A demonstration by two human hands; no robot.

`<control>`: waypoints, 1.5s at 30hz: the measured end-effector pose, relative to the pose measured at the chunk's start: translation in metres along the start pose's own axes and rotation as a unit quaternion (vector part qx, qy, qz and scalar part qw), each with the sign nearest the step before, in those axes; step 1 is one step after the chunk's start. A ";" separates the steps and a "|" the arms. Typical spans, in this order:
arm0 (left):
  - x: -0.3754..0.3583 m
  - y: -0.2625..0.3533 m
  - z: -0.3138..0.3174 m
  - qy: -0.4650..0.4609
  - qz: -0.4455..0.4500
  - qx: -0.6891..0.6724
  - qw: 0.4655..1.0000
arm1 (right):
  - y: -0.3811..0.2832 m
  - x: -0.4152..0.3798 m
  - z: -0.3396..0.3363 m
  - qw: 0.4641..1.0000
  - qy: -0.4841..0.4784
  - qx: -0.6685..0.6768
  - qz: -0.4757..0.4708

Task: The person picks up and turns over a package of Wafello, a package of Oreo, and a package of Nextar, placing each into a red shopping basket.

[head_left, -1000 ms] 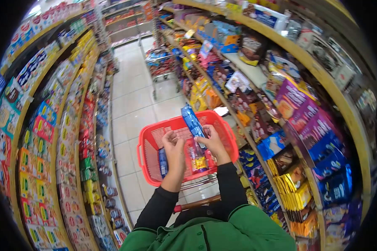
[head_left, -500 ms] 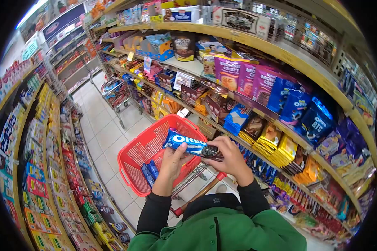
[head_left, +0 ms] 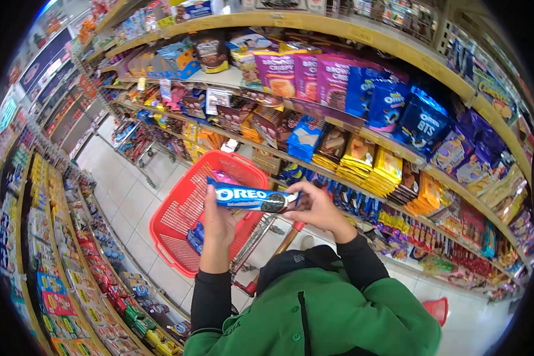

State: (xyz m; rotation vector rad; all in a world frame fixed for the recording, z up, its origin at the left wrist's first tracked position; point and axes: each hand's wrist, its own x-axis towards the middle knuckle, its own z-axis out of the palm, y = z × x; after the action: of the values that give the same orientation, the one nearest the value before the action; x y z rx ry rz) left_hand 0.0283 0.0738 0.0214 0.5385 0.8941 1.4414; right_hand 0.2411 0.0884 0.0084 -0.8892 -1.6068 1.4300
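Note:
A blue pack of Oreo cookies (head_left: 246, 197) is held lengthwise between my two hands, its printed face turned up. My left hand (head_left: 218, 222) grips the left end, with the thumb along the edge. The right end is pinched by my right hand (head_left: 320, 209), fingers at the dark cookie picture. Beneath the pack sits a red plastic basket (head_left: 172, 207) on a cart. Inside it lie small blue packs (head_left: 196, 237) and a pink pack (head_left: 225, 177), partly hidden by the Oreo pack and my left hand.
Snack shelves (head_left: 362, 133) rise close on the right, with blue Oreo bags (head_left: 388, 104) and purple brownie bags (head_left: 338, 77). More stocked shelves (head_left: 59, 255) line the left. Another loaded cart (head_left: 137, 142) stands ahead in the tiled aisle. A red object (head_left: 438, 311) is on the floor behind right.
The Oreo pack has been turned more level and shows its full length now. My left hand has shifted to its end, and the view has swung right.

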 end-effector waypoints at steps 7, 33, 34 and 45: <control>-0.002 -0.012 0.009 0.024 0.013 0.115 0.993 | 0.060 -0.009 0.001 0.976 -0.034 0.191 0.099; 0.008 -0.022 -0.002 -0.037 0.001 0.370 0.928 | 0.301 -0.124 -0.161 0.699 0.498 0.420 0.295; 0.008 -0.019 0.000 -0.024 0.004 0.369 0.929 | 0.307 -0.116 -0.167 0.689 0.527 0.409 0.283; 0.024 0.005 -0.017 0.089 -0.059 0.119 0.987 | 0.362 -0.047 -0.225 0.677 0.559 0.392 0.275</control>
State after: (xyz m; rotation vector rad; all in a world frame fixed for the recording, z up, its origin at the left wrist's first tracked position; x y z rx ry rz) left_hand 0.0097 0.0941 0.0106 0.5305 1.2311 1.2970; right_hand 0.4632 0.1870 -0.3448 -1.3249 0.2550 1.2559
